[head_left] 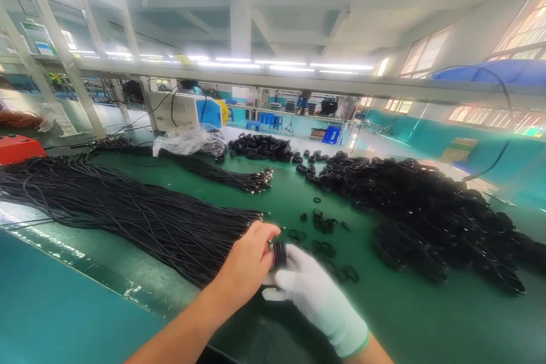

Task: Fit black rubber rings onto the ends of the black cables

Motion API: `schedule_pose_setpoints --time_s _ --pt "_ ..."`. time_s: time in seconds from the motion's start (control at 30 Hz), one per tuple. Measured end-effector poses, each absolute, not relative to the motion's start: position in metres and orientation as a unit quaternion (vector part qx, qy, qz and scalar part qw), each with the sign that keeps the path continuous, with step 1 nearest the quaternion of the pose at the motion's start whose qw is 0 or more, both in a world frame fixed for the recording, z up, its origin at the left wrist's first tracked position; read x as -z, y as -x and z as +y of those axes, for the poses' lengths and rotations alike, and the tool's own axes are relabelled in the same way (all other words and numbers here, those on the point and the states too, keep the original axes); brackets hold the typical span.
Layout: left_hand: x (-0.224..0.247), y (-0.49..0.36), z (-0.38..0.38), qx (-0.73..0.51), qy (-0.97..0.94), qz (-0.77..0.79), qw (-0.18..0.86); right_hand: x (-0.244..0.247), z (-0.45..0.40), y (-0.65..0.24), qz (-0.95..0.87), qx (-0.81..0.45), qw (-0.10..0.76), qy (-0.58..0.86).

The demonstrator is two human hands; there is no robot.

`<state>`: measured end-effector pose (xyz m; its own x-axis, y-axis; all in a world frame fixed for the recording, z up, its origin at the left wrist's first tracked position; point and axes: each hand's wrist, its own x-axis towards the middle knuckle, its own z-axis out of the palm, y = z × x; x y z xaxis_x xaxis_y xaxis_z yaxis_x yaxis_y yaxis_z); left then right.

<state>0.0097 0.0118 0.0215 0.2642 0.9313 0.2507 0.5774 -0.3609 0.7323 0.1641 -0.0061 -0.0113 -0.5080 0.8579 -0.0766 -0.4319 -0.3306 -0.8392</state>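
My bare left hand (252, 259) and my right hand (301, 278) in a white glove meet over the green table. Between them is a small black ribbed coil (280, 255). The thumb and fingers of my right hand are closed on it from the right, while my left fingertips pinch at its left side; what exactly they grip is too small to tell. Just left of my left hand end many long black cables (170, 216) with metal tips. Loose black rings (324, 248) lie beyond my right hand.
A large heap of black coiled pieces (409, 199) covers the table's right side. Further back lie a smaller heap (264, 147), a second cable bundle (222, 173) and clear plastic bags (183, 143). A red box (20, 149) stands left, a white-and-blue machine (183, 111) behind.
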Motion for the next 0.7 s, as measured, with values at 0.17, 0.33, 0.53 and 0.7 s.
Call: schedule_pose_setpoints --time_s 0.17,0.33,0.53,0.7 --pt "-0.004 -0.013 0.015 -0.371 -0.791 0.457 0.168 0.009 -0.007 -0.162 -0.414 -0.757 0.417 0.285" --pt "-0.01 -0.017 0.023 -0.397 -0.77 0.451 0.214 0.013 -0.006 -0.166 -0.391 -0.786 0.421 0.227" --pt "-0.051 -0.008 0.029 -0.41 -0.716 0.469 0.316 0.011 -0.003 -0.185 -0.357 -0.828 0.41 0.137" --pt "-0.044 0.032 0.038 -0.37 -0.717 0.562 0.184 -0.014 0.006 -0.227 -0.541 -0.52 0.463 0.471"
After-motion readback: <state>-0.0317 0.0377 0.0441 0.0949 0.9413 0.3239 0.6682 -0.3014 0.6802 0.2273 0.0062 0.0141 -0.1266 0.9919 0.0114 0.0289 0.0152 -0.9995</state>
